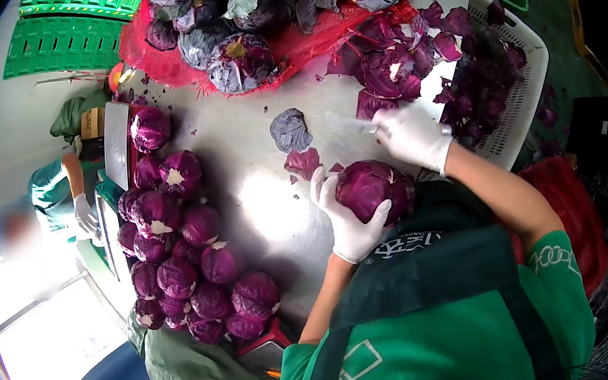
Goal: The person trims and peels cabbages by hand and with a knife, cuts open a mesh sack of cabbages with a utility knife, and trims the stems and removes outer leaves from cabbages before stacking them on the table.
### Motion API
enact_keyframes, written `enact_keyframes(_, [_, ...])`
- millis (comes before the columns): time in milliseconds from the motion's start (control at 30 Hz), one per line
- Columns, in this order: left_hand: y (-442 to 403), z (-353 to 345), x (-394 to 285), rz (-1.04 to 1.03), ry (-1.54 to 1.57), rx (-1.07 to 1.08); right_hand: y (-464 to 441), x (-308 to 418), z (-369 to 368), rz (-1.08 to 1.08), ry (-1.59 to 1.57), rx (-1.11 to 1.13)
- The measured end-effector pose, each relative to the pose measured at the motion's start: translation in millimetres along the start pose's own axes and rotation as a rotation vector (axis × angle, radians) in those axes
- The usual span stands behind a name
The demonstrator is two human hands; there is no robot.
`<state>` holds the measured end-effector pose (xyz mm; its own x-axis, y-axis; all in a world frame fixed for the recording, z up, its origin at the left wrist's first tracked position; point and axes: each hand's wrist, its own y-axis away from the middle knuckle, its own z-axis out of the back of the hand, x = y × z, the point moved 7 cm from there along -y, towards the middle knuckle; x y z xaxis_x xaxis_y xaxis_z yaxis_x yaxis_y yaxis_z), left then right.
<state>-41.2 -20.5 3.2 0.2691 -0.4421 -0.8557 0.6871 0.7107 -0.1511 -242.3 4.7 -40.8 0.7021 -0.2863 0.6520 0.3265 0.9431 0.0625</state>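
A red cabbage is held against the front of my apron by my left hand, gloved in white, with the fingers wrapped round its left side. Just above and to the right of it, my right hand, also gloved, is closed on a knife. The blade points left and is a little blurred. On the metal table beside the cabbage lie a dull outer leaf and a smaller purple leaf piece.
Trimmed cabbages are piled at the left. Untrimmed ones lie on a red mesh sack at the back. Loose leaves sit near a white basket of leaves at the right. Another person's gloved hand shows at far left.
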Motion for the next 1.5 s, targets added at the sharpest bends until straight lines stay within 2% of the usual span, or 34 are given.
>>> enact_keyframes(33, [4.8,2.4,6.7,0.014,0.039,-0.041,-5.3,-22.2,3.8,-0.087,0.001,0.007])
enact_keyframes(67, [8.8,1.0,14.3,0.075,0.221,-0.114,-6.9,-34.5,10.8,-0.235,-0.042,0.06])
enact_keyframes(100, [3.6,1.7,14.4,0.074,0.221,-0.127,-10.9,-21.7,25.3,-0.224,-0.037,0.062])
enact_keyframes(167, [0.8,3.2,0.3,-0.017,0.017,-0.06,-1.2,39.9,28.3,0.06,-0.174,0.189])
enact_keyframes(200, [-3.1,0.6,-4.5,-0.057,-0.023,-0.035,3.1,60.0,21.0,0.226,-0.199,0.123])
enact_keyframes(233, [-6.1,-2.1,-6.3,-0.074,-0.024,-0.036,5.2,72.2,15.6,0.223,0.004,0.061])
enact_keyframes(367, [-7.2,-4.7,-2.1,-0.048,0.01,-0.06,-4.5,58.8,-0.1,0.177,-0.062,0.065])
enact_keyframes(433, [-6.5,-5.8,-3.9,-0.064,-0.001,-0.029,-6.6,49.5,-1.6,0.139,0.009,0.071])
enact_keyframes(567, [1.8,-6.1,4.8,0.019,0.053,0.065,-31.4,-26.9,-3.2,-0.065,0.058,-0.053])
enact_keyframes(600, [3.1,-4.0,8.5,0.071,0.041,0.139,-34.4,-38.3,12.8,-0.052,0.072,-0.156])
enact_keyframes(633, [2.9,-0.2,12.4,0.12,0.032,0.215,-38.6,-58.4,23.1,-0.164,0.093,-0.151])
enact_keyframes(700, [4.2,5.2,15.6,0.088,0.033,0.22,-32.0,-44.4,60.3,-0.034,0.248,-0.396])
enact_keyframes(767, [8.8,6.7,23.6,0.167,0.135,0.228,-9.4,2.9,81.9,0.084,0.174,-0.416])
enact_keyframes(800, [7.7,6.6,21.3,0.183,0.108,0.243,5.2,20.3,73.6,0.099,0.09,-0.315])
enact_keyframes(833, [8.4,5.3,22.6,0.184,0.108,0.242,17.2,39.1,60.9,0.156,-0.157,-0.1])
enact_keyframes(867, [10.2,2.7,27.4,0.23,0.154,0.234,31.0,49.0,37.7,0.079,-0.38,0.174])
enact_keyframes(900, [8.7,-0.1,29.1,0.272,0.199,0.23,43.8,56.1,24.3,0.149,-0.315,0.084])
enact_keyframes(967, [3.8,-2.6,25.1,0.252,0.231,0.22,51.2,50.9,14.3,0.158,-0.38,0.004])
enact_keyframes(1033, [7.8,-1.3,38.1,0.325,0.356,0.176,54.0,43.1,10.6,0.142,-0.377,0.021])
enact_keyframes(1067, [9.6,-0.2,42.3,0.351,0.365,0.154,56.2,37.1,5.9,0.126,-0.274,0.092])
enact_keyframes(1167, [4.6,-5.4,37.8,0.31,0.353,0.196,62.0,36.8,29.0,0.146,-0.354,-0.022])
enact_keyframes(1233, [1.5,-10.7,39.5,0.351,0.375,0.197,64.7,40.5,37.7,0.127,-0.257,0.073])
enact_keyframes(1300, [-7.2,-18.3,38.1,0.402,0.517,0.183,64.5,31.9,37.1,0.161,-0.26,-0.007])
enact_keyframes(1367, [-14.9,-24.2,39.0,0.393,0.489,0.197,65.7,26.5,40.3,0.175,-0.217,-0.046])
enact_keyframes(1433, [-28.7,-28.2,26.4,0.226,0.421,0.246,63.7,20.9,49.0,0.182,-0.231,-0.082])
enact_keyframes(1500, [-37.5,-29.5,20.2,0.167,0.355,0.271,53.0,-15.1,55.8,0.07,-0.105,-0.205])
